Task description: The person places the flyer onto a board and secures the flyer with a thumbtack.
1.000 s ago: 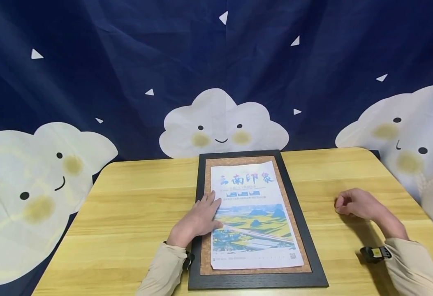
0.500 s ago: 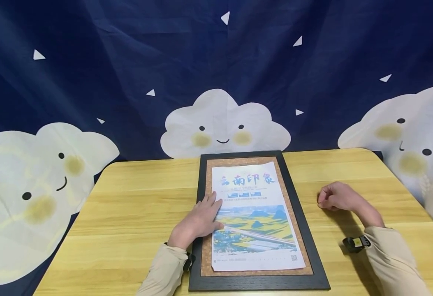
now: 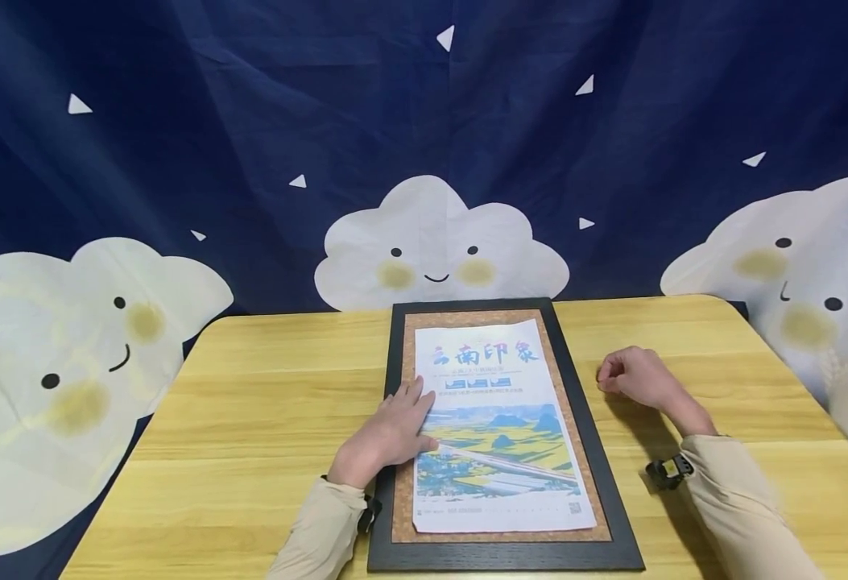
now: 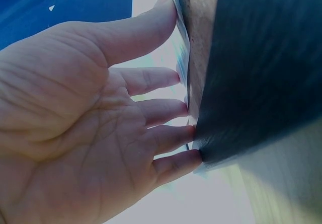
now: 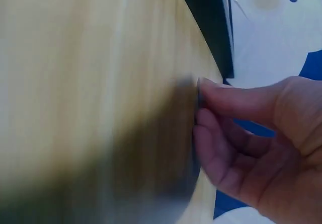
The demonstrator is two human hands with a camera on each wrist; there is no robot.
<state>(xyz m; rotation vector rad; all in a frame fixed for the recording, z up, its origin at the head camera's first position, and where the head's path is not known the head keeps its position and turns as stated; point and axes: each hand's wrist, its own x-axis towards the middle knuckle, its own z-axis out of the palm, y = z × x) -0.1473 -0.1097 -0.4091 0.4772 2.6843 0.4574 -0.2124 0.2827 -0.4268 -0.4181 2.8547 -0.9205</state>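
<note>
A printed poster point(image 3: 502, 427) with a landscape picture and large characters lies on a cork board point(image 3: 409, 322) in a black frame point(image 3: 506, 554). Over the poster's left edge my left hand point(image 3: 387, 435) rests with fingers spread. In the left wrist view the fingertips of that hand point(image 4: 100, 113) touch the paper's edge beside the cork and frame point(image 4: 261, 58). My right hand point(image 3: 641, 379) is just right of the frame, thumb and fingers curled together low over the table. In the right wrist view the right hand's point(image 5: 261, 143) thumb and forefinger tips nearly meet; whether they pinch something small I cannot tell.
The board lies on a light wood-grain table point(image 3: 264, 387) reaching its back edge. Behind hangs a dark blue curtain point(image 3: 366, 97) with smiling white clouds point(image 3: 441, 234). Each wrist wears a dark strap, the right one with a small device point(image 3: 670, 471).
My right hand has moved left along the table, toward the frame's right side, its fingers still curled. The left hand and the poster have stayed in place.
</note>
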